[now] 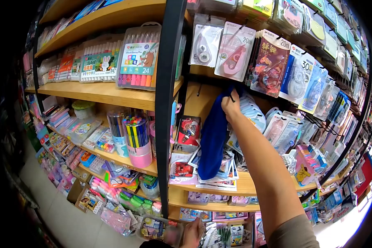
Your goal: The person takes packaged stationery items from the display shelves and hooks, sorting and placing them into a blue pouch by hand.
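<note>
My right hand (231,103) reaches to the shelf's back and is closed around the upper end of a dark blue cloth (213,140). The cloth hangs down in a long fold, its lower end against flat packs (229,169) on the wooden shelf. Just above the hand hang carded correction tapes, among them a pink one (234,53). Rounded pale blue packs (252,111) are right beside the wrist. My left hand (192,233) is low at the bottom edge, near small boxed goods; its fingers look drawn together, and anything in them is hidden.
A black upright post (169,103) divides the shelving. On the left stand marker sets (138,58) and a pink-based tub of pens (137,140). Metal hooks with hanging packs (295,74) jut out at right. A cardboard box (79,192) sits at lower left above the tiled floor (70,219).
</note>
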A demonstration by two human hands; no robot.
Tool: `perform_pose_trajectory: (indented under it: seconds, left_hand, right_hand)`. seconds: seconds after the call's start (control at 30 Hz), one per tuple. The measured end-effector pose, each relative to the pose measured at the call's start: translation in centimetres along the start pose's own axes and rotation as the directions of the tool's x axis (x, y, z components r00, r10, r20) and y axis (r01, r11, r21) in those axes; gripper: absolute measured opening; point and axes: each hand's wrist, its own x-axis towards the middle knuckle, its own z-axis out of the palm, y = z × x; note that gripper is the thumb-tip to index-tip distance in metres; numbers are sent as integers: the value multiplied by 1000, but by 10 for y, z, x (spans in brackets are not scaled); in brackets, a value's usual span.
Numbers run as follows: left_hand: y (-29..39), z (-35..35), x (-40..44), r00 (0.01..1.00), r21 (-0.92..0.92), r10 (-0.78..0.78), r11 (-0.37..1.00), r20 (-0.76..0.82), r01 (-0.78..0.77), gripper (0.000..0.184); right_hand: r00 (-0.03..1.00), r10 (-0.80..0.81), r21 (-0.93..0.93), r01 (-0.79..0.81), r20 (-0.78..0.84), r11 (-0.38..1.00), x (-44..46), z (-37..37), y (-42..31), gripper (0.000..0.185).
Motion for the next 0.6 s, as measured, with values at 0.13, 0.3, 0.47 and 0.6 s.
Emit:
perform_pose_trajectory:
  seconds: [0.13,0.3,0.47,0.6]
  left_hand:
    - [-13,10,7,985,-20,105,994,-138,-109,9]
    - [37,21,-22,807,591,590,652,-3,-474,10]
    - [57,30,-35,981,461,193,871,0,-171,21]
    - [16,21,-20,951,654,298,704,80,-276,24]
  right_hand:
    - [999,31,81,-34,34,996,8,6,8,56]
    - [999,24,-28,-25,-41,999,-8,5,-11,56]
    - [985,-112,-73,103,-130,992,-18,4,2,53]
    - [994,99,124,-94,-39,988,-62,-19,-64,47]
